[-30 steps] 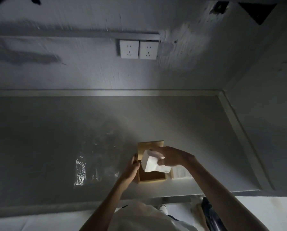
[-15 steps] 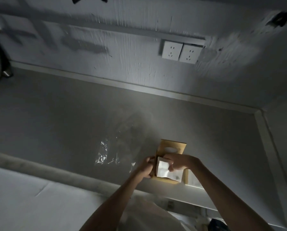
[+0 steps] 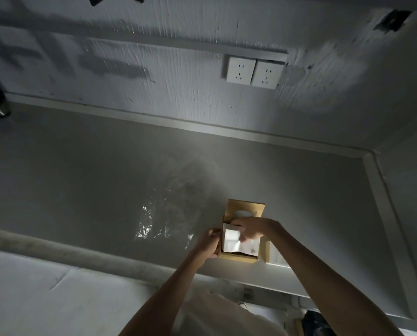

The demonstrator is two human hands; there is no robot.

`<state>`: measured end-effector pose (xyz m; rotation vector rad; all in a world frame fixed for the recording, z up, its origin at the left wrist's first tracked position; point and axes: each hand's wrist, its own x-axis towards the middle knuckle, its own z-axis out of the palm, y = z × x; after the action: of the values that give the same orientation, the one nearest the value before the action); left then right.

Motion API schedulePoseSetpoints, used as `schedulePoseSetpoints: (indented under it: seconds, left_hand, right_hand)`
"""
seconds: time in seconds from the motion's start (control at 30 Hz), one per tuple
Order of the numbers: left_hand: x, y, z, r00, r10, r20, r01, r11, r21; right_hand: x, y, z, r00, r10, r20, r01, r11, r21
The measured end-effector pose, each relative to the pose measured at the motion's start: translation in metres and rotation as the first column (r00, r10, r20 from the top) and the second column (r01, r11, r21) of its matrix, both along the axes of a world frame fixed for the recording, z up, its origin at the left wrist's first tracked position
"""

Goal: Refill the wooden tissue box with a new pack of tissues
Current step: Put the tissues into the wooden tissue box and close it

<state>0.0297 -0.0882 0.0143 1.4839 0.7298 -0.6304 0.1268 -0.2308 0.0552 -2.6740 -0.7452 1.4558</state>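
An open wooden tissue box (image 3: 236,257) stands near the front edge of a grey counter (image 3: 81,190). Its wooden lid (image 3: 247,207), with an oval slot, lies flat just behind it. A white pack of tissues (image 3: 231,240) sits in the box's opening. My right hand (image 3: 250,230) rests on top of the pack with curled fingers gripping it. My left hand (image 3: 208,243) grips the box's left wall.
Crumpled clear plastic wrap (image 3: 159,224) lies on the counter left of the box. A white object (image 3: 276,257) sits right of the box. Two wall sockets (image 3: 253,72) are on the back wall. A side wall (image 3: 406,190) closes the counter on the right.
The tissue pack has gone from held above the box down into its opening. My left hand stayed on the box's left wall. The camera view shifted left.
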Motion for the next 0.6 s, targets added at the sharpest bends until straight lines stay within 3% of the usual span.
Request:
schedulePoseSetpoints:
  seconds: [0.2,0.6]
  left_hand:
    - [-0.001,0.0,0.004,1.0,-0.01,0.013,0.01,1.0,-0.003]
    - [-0.002,0.001,-0.005,0.998,-0.048,0.044,0.047,0.999,0.026]
  right_hand:
    - [-0.009,0.001,0.002,1.0,-0.005,0.002,0.005,1.0,0.007]
    - [-0.006,0.02,0.0,0.993,-0.062,-0.098,0.037,0.971,-0.235]
